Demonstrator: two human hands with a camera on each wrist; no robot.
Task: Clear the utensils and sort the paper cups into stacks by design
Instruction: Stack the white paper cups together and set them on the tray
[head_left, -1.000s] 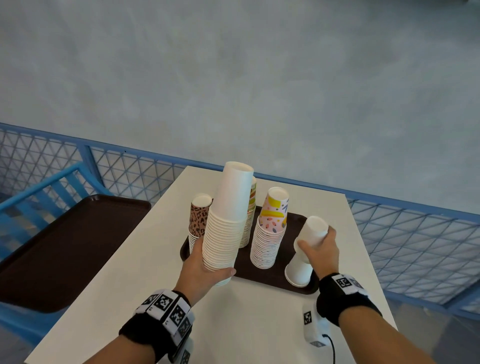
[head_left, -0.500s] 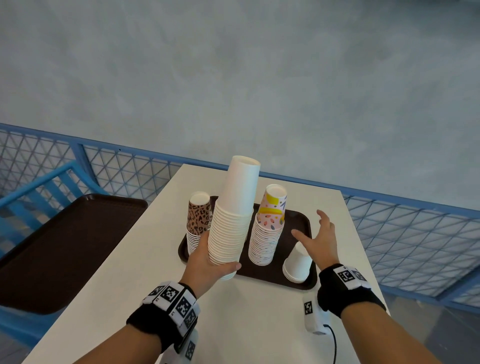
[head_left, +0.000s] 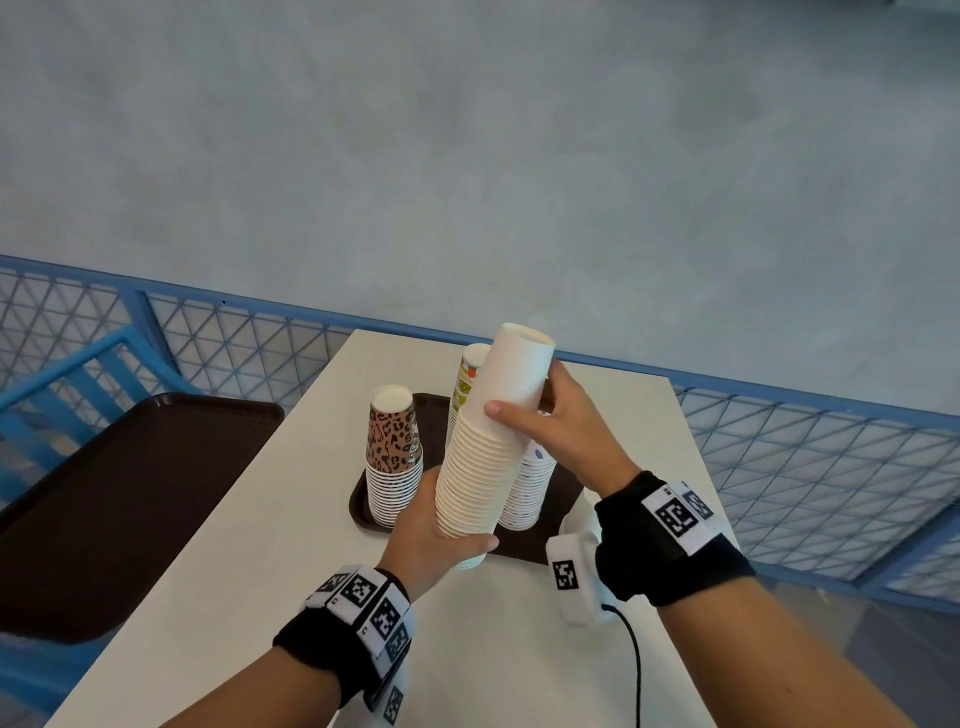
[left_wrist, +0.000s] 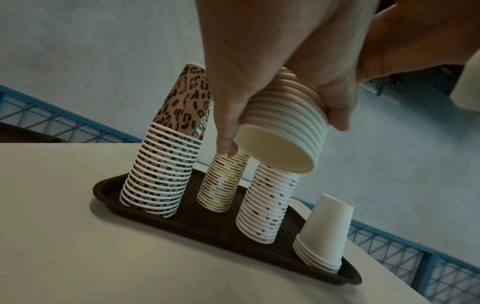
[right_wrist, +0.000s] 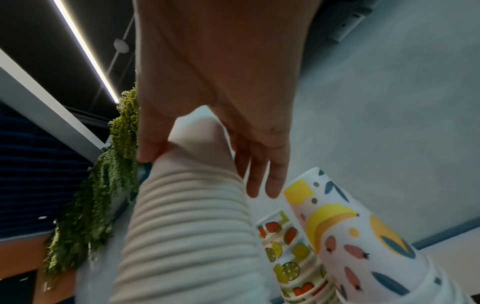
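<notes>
I'm partway through sorting: I hold the tall plain white stack tilted in the air above the near edge of the brown tray on the counter. My left hand has its fingers wrapped round the base; my right hand pinches the top cup between thumb and fingers. Next, I judge, it should go down onto the short white stack, rims aligned; its cups are unprinted, upside down, tightly nested.

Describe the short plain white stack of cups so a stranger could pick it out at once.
Find the white table and the dark brown tray on it. The short white stack stands upside down at the tray's end farthest from the leopard-print stack. It is the only unprinted stack standing there and by far the lowest.
</notes>
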